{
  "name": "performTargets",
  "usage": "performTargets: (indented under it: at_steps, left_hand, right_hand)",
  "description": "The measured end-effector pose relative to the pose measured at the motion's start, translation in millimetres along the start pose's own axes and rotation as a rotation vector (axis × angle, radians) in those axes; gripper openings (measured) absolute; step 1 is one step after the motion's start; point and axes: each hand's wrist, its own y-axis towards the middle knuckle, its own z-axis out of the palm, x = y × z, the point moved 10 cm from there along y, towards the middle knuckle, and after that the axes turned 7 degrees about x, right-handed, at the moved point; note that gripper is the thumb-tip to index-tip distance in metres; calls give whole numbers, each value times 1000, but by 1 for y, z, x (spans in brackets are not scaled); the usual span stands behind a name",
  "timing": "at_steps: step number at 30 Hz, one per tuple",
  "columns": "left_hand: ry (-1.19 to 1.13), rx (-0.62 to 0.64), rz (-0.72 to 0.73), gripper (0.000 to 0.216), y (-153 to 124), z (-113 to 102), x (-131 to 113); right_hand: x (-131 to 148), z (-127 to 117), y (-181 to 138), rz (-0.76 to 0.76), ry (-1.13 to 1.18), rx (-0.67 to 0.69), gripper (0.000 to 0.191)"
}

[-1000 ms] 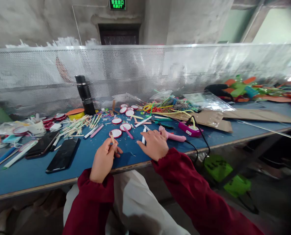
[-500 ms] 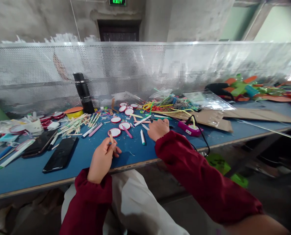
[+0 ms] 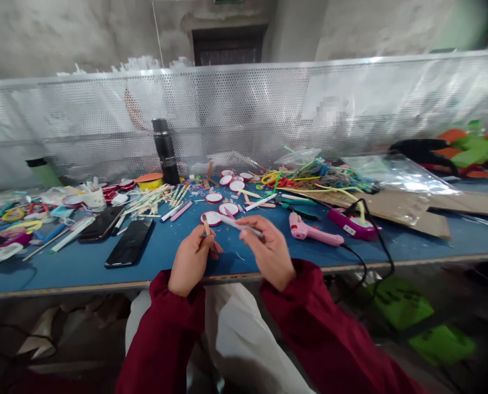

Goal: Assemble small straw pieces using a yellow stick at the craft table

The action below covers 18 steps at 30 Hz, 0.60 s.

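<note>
My left hand [image 3: 192, 260] is closed in a pinch round a small wooden stick [image 3: 206, 225] held upright over the blue table's [image 3: 83, 268] front edge. My right hand [image 3: 269, 249] is closed on a white marker pen [image 3: 237, 225], whose tip points left toward the stick. Both hands hover close together just in front of a round white disc with a red rim [image 3: 211, 218]. A pink glue gun [image 3: 313, 233] lies on the table to the right of my right hand, with its black cable hanging over the edge.
Two black phones [image 3: 130, 249] lie at left. A black flask [image 3: 165, 151] stands at the back before a perforated metal screen [image 3: 244, 109]. Several discs, sticks, pens and a heap of pipe cleaners [image 3: 309, 175] litter the table. Cardboard [image 3: 395, 205] lies at right.
My right hand reached out toward the glue gun, then came back holding the white marker pen close to my left hand. The view has shifted rightward.
</note>
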Motion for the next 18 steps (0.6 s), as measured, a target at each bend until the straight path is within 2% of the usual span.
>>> performTargets:
  at_steps: [2, 3, 6, 8, 11, 14, 16, 18]
  left_hand:
    - [5, 5, 15, 17, 0, 0, -1]
    - [6, 7, 17, 16, 0, 0, -1]
    - [12, 12, 13, 14, 1, 0, 0]
    - [24, 10, 14, 14, 1, 0, 0]
    - [36, 10, 13, 15, 0, 1, 0]
    - [65, 6, 13, 14, 0, 0, -2]
    - [83, 6, 21, 14, 0, 0, -2]
    - [77, 14, 28, 15, 0, 0, -3]
  right_hand:
    - [-11, 28, -7, 52, 310, 11, 22]
    - [-17, 34, -8, 67, 412, -30, 24]
    - [-32, 31, -6, 78, 570, -236, 24]
    - [-40, 26, -1, 96, 634, -322, 32]
    - [-45, 27, 5, 131, 741, -317, 38]
    - [-46, 29, 5, 121, 787, -295, 22]
    - [-43, 29, 3, 91, 747, -283, 10]
    - [-33, 31, 1, 39, 628, -229, 18]
